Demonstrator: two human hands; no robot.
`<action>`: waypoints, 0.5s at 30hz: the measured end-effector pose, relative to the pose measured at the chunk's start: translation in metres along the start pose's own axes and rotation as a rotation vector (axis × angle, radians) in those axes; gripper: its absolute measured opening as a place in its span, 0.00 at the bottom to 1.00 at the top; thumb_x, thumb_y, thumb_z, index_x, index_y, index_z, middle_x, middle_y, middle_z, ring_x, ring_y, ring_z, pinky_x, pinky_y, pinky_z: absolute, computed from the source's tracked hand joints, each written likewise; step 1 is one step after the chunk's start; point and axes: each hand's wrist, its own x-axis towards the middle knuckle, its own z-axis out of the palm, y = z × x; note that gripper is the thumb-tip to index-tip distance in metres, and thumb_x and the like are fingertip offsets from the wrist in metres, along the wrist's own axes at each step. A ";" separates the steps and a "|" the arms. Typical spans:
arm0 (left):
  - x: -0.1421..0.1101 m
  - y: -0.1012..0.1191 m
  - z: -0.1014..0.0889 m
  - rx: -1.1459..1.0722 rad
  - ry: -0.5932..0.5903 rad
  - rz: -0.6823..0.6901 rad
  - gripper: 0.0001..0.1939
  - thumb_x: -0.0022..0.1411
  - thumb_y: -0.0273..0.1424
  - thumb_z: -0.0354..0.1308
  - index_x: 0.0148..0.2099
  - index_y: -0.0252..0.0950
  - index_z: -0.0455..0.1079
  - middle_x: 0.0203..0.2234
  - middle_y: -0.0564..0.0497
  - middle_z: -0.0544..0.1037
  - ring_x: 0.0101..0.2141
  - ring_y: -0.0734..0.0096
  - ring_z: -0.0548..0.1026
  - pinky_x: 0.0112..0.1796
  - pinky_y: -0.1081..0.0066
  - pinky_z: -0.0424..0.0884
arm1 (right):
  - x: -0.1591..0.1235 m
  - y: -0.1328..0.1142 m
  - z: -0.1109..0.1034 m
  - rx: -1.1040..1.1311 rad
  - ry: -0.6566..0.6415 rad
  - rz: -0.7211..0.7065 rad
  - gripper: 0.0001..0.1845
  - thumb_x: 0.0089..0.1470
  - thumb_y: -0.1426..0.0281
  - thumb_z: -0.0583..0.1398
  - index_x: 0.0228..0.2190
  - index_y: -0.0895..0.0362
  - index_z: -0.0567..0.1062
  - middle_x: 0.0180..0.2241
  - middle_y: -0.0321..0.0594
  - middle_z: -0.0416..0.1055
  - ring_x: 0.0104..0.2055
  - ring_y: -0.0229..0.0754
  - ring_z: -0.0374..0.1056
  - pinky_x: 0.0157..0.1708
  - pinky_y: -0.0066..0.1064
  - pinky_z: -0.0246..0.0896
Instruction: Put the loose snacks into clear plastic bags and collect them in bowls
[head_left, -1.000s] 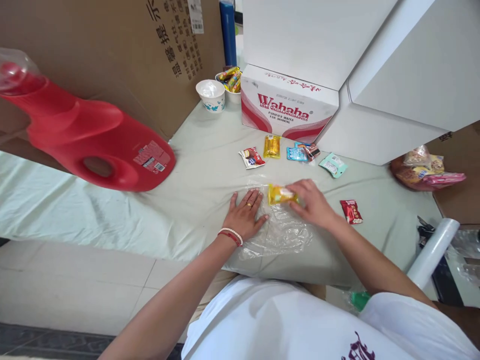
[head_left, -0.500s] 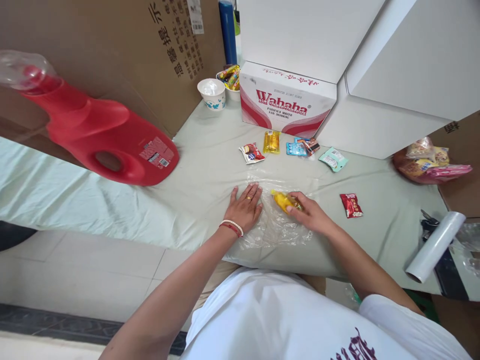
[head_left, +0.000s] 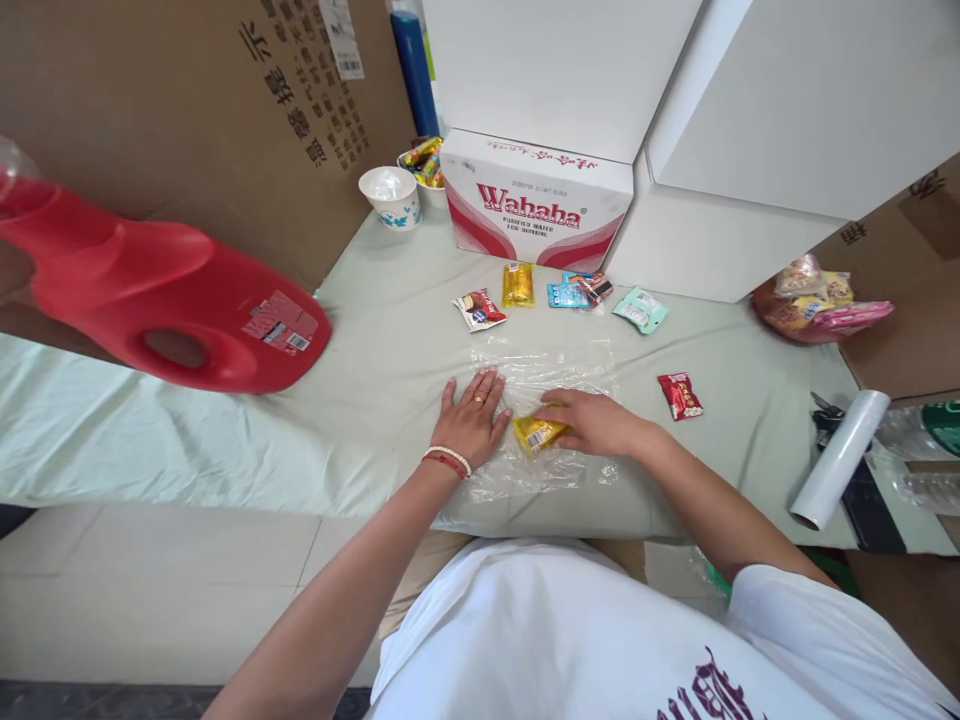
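Observation:
A sheet of clear plastic film (head_left: 555,480) lies wrinkled on the cloth-covered table. My left hand (head_left: 471,420) rests flat on the film's left side, fingers spread, holding nothing. Over the middle of the film, my right hand (head_left: 592,422) grips a yellow snack packet (head_left: 537,436) by its right end, and the barcode side faces up. Farther back are a red-and-white snack packet (head_left: 480,310), another yellow packet (head_left: 518,286), a blue packet (head_left: 568,293) overlapping a brown one, and a mint-green packet (head_left: 640,310). To the right lies a red packet (head_left: 680,396).
A big red detergent bottle (head_left: 172,300) stands at left. Behind are paper cups (head_left: 391,200), one filled with snacks, a Wahaha carton (head_left: 536,205) and white boxes (head_left: 735,235). At right are a bowl of snacks (head_left: 772,318) and a plastic film roll (head_left: 841,460).
My right hand has brought the yellow packet down onto the film, turning it so its barcode shows. My left hand has stayed flat on the film. The camera view has shifted slightly.

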 end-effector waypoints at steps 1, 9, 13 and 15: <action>0.000 0.000 0.000 -0.002 -0.001 -0.004 0.33 0.74 0.43 0.39 0.76 0.38 0.48 0.74 0.44 0.52 0.72 0.55 0.53 0.69 0.41 0.39 | -0.002 0.001 0.004 -0.002 -0.007 0.029 0.28 0.61 0.65 0.63 0.62 0.47 0.70 0.61 0.44 0.68 0.57 0.50 0.70 0.51 0.36 0.66; 0.000 -0.002 0.000 -0.034 0.026 0.010 0.33 0.74 0.43 0.37 0.76 0.37 0.48 0.73 0.41 0.53 0.72 0.54 0.54 0.69 0.40 0.41 | 0.003 0.005 0.020 0.028 0.248 0.260 0.28 0.62 0.64 0.63 0.62 0.50 0.69 0.57 0.48 0.70 0.50 0.49 0.73 0.49 0.38 0.69; -0.003 -0.008 -0.003 -0.077 0.034 0.010 0.32 0.75 0.42 0.35 0.76 0.39 0.49 0.73 0.42 0.53 0.72 0.55 0.54 0.69 0.41 0.44 | -0.011 0.012 0.035 0.074 0.382 0.231 0.28 0.63 0.62 0.61 0.62 0.52 0.69 0.62 0.50 0.64 0.53 0.50 0.71 0.53 0.41 0.69; -0.004 -0.010 -0.004 -0.090 0.031 0.009 0.32 0.75 0.42 0.34 0.76 0.40 0.49 0.74 0.43 0.52 0.72 0.55 0.53 0.68 0.41 0.45 | -0.035 0.027 0.042 0.043 0.642 0.324 0.24 0.66 0.60 0.57 0.60 0.52 0.70 0.57 0.50 0.68 0.57 0.53 0.68 0.57 0.46 0.65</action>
